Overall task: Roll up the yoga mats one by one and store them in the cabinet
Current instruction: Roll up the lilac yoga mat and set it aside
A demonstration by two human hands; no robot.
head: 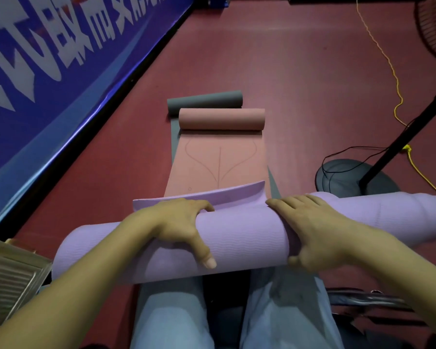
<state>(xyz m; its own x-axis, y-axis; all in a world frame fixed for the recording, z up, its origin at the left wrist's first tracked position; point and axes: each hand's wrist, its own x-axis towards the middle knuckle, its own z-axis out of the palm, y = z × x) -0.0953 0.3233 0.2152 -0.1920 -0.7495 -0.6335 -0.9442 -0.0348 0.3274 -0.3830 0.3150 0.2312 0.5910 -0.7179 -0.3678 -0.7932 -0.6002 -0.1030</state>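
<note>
Head view: the purple mat [242,238] lies across the person's lap at 6 o'clock, nearly rolled — only its last flap stands free. The left hand [179,225] and right hand [315,230] curl their fingers over the roll. At 12 o'clock the pink mat [219,162] and grey mat [204,100] wait half-unrolled — no cabinet shows.

The one camera sits on the person's head, looking forward and down, close above the purple mat [242,238].

Purple mat [237,238] nearly rolled, loose flap ahead; pink mat [219,157] and grey mat [204,99] half-rolled beyond
</note>
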